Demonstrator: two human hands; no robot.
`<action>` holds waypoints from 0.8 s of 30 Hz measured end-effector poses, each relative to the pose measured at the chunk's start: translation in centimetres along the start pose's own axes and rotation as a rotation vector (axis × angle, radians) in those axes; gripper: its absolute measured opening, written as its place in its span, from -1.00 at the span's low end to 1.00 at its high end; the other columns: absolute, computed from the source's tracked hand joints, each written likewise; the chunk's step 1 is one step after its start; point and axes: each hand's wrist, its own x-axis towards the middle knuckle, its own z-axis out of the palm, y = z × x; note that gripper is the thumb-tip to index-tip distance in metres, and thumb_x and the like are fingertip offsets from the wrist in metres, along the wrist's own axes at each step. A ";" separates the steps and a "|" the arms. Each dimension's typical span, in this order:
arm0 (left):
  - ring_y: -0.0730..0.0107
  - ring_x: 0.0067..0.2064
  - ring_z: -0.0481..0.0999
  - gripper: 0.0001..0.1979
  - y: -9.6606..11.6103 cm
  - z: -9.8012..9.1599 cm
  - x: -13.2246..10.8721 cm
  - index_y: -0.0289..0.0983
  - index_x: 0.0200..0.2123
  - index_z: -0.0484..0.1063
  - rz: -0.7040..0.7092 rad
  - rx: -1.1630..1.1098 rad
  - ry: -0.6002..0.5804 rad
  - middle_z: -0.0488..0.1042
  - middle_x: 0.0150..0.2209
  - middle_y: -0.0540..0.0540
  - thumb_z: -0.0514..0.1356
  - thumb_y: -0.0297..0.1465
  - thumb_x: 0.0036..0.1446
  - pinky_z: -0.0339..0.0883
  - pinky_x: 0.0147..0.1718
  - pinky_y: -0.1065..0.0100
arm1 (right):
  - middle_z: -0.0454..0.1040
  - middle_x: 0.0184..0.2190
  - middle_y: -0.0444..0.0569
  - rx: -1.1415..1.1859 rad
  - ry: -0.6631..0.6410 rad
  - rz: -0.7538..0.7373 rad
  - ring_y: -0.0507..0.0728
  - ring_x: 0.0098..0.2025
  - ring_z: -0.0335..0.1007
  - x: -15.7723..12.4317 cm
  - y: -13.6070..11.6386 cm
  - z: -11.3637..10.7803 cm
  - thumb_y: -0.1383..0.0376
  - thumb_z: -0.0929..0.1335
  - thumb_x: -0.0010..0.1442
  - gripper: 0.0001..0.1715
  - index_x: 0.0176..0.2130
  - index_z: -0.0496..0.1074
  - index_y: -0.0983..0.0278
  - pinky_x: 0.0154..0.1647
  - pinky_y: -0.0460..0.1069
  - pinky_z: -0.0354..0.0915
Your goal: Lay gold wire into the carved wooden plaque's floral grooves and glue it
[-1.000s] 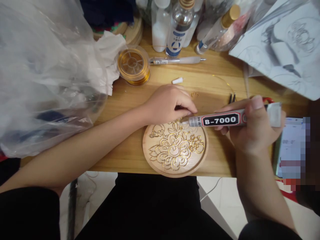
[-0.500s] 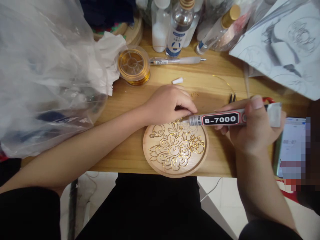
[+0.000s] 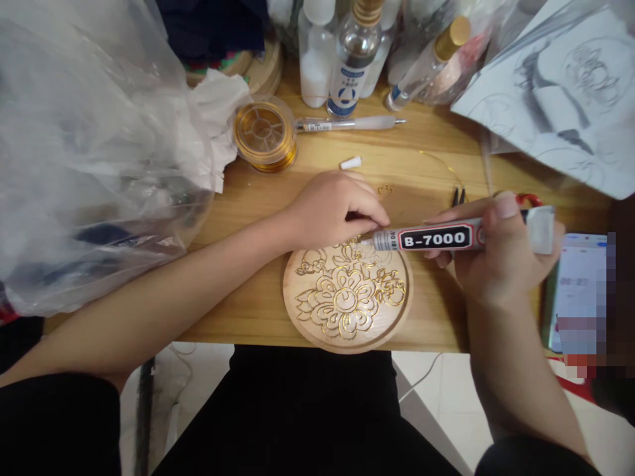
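Observation:
A round wooden plate point(image 3: 302, 322) lies at the table's front edge, with a flower pattern outlined in gold wire point(image 3: 346, 301) on its face. My right hand point(image 3: 503, 264) grips a B-7000 glue tube point(image 3: 434, 239) level above the table. The tube's nozzle points left and reaches the far part of the plate's pattern. Over the plate's far edge is my left hand point(image 3: 337, 206), its fingers bent and closed close to the nozzle. Whatever those fingertips hold, if anything, is hidden. Beyond them lies a small bent piece of gold wire point(image 3: 385, 190).
A spool of gold wire point(image 3: 265, 135), a pen point(image 3: 352, 123) and a small white cap point(image 3: 351, 162) lie farther back. Several bottles point(image 3: 350, 73) stand behind. Plastic bags point(image 3: 89, 165) fill the left; drawn sheets point(image 3: 555, 99), pliers point(image 3: 459, 196) and a phone point(image 3: 578, 291) are right.
Both hands, the glue tube and the plate keep nearly the same positions. The view has shifted very slightly.

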 end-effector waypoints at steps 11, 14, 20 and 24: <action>0.43 -0.27 0.56 -0.86 0.0 0.0 -0.1 -0.21 -0.33 0.59 0.007 0.002 0.005 0.61 -0.32 -0.04 0.25 -0.52 0.08 0.36 -0.24 0.38 | 0.33 -0.79 -0.15 0.033 0.015 -0.019 -0.02 -0.79 0.17 0.0 0.1 0.0 0.13 0.38 0.08 -0.55 -0.72 0.40 0.27 -0.89 -0.15 -0.04; 0.42 -0.27 0.56 -0.87 0.0 0.0 -0.1 -0.22 -0.33 0.59 0.017 0.000 0.006 0.61 -0.32 -0.05 0.25 -0.51 0.08 0.37 -0.23 0.37 | 0.35 -0.77 -0.13 0.031 0.021 -0.011 -0.04 -0.79 0.17 0.0 0.0 0.1 0.15 0.37 0.09 -0.58 -0.68 0.45 0.29 -0.88 -0.15 -0.04; 0.44 -0.28 0.56 -0.87 0.0 0.0 0.0 -0.21 -0.34 0.59 0.008 0.004 0.004 0.61 -0.33 -0.03 0.25 -0.51 0.08 0.36 -0.22 0.38 | 0.31 -0.81 -0.15 0.001 -0.004 -0.002 -0.03 -0.82 0.12 0.1 0.0 0.0 0.13 0.37 0.07 -0.61 -0.66 0.49 0.28 -0.91 -0.15 -0.05; 0.44 -0.29 0.55 -0.86 -0.1 0.0 0.0 -0.20 -0.35 0.59 0.006 0.009 0.005 0.61 -0.33 -0.02 0.25 -0.52 0.07 0.35 -0.24 0.39 | 0.35 -0.78 -0.13 0.011 0.012 -0.016 -0.01 -0.79 0.18 -0.1 0.1 -0.1 0.10 0.35 0.12 -0.59 -0.61 0.53 0.26 -0.88 -0.14 -0.01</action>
